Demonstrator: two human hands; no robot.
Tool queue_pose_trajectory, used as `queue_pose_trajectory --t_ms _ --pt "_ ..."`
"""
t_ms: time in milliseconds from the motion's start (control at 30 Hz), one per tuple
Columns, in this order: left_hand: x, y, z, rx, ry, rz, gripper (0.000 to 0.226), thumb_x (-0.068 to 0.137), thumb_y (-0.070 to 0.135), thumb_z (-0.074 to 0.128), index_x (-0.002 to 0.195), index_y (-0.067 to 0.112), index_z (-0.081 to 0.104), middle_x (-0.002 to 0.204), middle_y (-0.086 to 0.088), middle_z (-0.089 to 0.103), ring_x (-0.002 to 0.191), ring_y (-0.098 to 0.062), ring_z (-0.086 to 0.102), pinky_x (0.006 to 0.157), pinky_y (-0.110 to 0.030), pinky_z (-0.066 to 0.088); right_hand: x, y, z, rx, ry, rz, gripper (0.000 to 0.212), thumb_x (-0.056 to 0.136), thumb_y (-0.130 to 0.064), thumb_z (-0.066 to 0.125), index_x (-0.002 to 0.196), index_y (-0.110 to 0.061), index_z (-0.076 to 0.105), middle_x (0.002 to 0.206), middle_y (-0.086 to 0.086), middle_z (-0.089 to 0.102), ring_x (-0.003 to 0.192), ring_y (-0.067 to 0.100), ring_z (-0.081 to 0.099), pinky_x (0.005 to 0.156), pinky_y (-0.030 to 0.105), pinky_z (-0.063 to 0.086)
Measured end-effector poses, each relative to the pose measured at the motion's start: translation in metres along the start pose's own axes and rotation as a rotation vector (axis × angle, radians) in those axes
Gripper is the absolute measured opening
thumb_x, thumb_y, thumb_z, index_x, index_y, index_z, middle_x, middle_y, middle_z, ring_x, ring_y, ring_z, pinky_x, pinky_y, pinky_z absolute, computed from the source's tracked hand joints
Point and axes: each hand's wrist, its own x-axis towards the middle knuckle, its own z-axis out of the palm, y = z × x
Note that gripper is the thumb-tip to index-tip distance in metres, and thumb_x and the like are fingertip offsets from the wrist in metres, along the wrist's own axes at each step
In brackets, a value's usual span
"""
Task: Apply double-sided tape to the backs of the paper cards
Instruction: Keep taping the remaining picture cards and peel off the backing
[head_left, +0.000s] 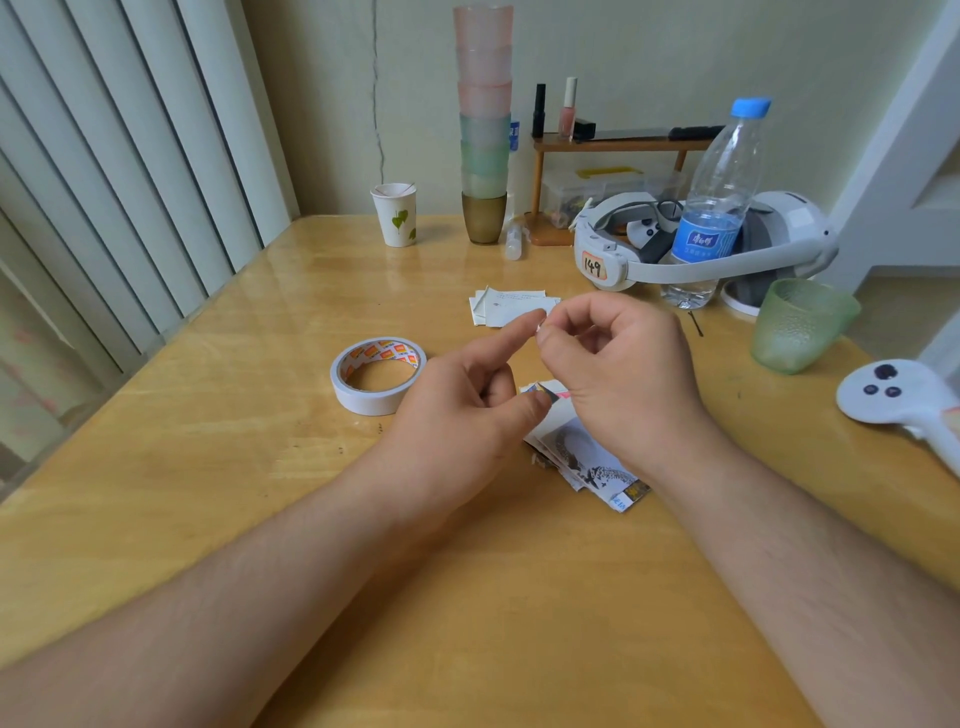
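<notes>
On the table (208, 467), the right hand (618, 374) is pinching a tiny tape bit (538, 327), the left hand (467, 395) is touching it with one finger, and the cards (587, 457) are lying just below.

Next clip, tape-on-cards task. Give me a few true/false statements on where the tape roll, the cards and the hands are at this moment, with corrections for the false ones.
1. The tape roll lies flat on the table, left of both hands. True.
2. The left hand grips the tape roll. False: it is apart from the roll, beside it.
3. The right hand pinches a small white piece at its fingertips. True.
4. The printed cards lie partly under the right hand. True.
5. The water bottle lies on its side. False: it stands upright, capped.
</notes>
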Motion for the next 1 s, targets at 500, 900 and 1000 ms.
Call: queue_pose_trajectory --t_ms 500,900,1000 --pt "0.003 -0.001 -0.002 -0.164 0.009 -0.016 0.061 0.089 0.011 0.075 0.145 0.03 0.06 0.06 0.007 0.026 0.066 -0.042 0.035 0.058 -0.025 0.035 -0.001 -0.002 0.001 0.075 -0.05 0.013 0.005 0.08 -0.028 0.068 0.079 -0.031 0.072 0.059 -0.008 0.062 0.057 0.014 0.053 0.059 0.037 0.049" --pt "0.0 0.004 -0.006 0.031 0.069 0.103 0.06 0.097 -0.006 0.064 0.14 0.036 0.059 0.058 0.011 0.026 0.05 -0.005 0.03 0.055 -0.008 0.039 -0.002 -0.009 -0.002 0.132 -0.084 0.106 0.009 0.086 -0.032 0.069 0.082 -0.028 0.075 0.07 0.004 0.069 0.067 0.017 0.062 0.071 0.042 0.057" --pt "0.0 0.004 -0.006 0.11 0.073 0.145 0.064 0.097 -0.003 0.065 0.131 0.051 0.058 0.059 0.014 0.026 0.054 -0.006 0.028 0.056 -0.011 0.036 -0.002 -0.01 -0.003 0.162 -0.089 0.134 0.011 0.091 -0.025 0.07 0.082 -0.023 0.077 0.079 0.008 0.073 0.067 0.016 0.064 0.066 0.035 0.056"
